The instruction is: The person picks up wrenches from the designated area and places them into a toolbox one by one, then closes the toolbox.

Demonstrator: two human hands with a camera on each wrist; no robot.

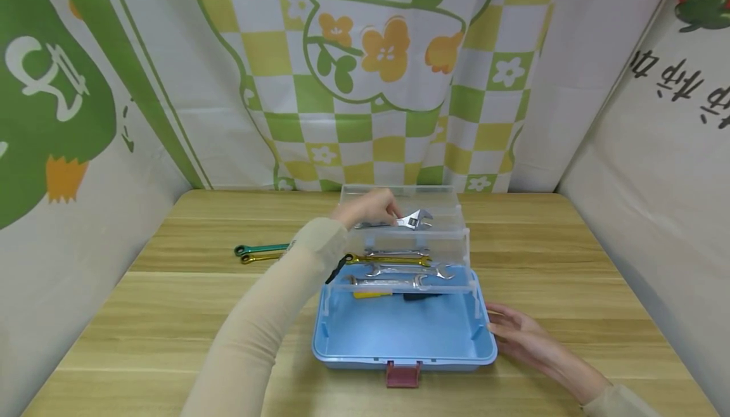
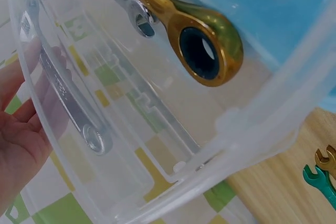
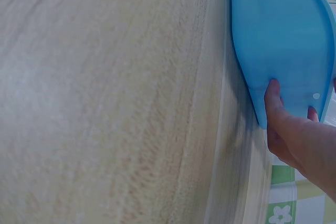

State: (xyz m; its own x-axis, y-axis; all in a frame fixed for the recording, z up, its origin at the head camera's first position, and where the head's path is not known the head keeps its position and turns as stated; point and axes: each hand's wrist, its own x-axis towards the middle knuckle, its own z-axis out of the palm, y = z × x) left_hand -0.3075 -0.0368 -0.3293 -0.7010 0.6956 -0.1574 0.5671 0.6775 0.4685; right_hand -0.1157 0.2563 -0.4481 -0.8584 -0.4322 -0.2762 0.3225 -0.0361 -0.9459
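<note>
My left hand (image 1: 373,208) pinches a silver adjustable wrench (image 1: 415,220) at the uppermost clear tray of a blue toolbox (image 1: 399,334). In the left wrist view, that wrench (image 2: 68,90) lies along the tray, and my fingers show partly through the clear wall. My right hand (image 1: 521,334) rests against the toolbox's right side, thumb and fingers extended along the wall. The lower clear trays hold a gold ratchet wrench (image 1: 393,259) and several silver open-end wrenches (image 1: 407,270). A red latch (image 1: 402,374) hangs at the toolbox front.
Left of the toolbox, a green wrench (image 1: 262,249) and another gold wrench (image 1: 261,256) lie on the wooden table (image 1: 142,315), partly behind my left arm. Yellow and black handles show under the lowest tray. A patterned curtain (image 1: 365,132) hangs behind the table.
</note>
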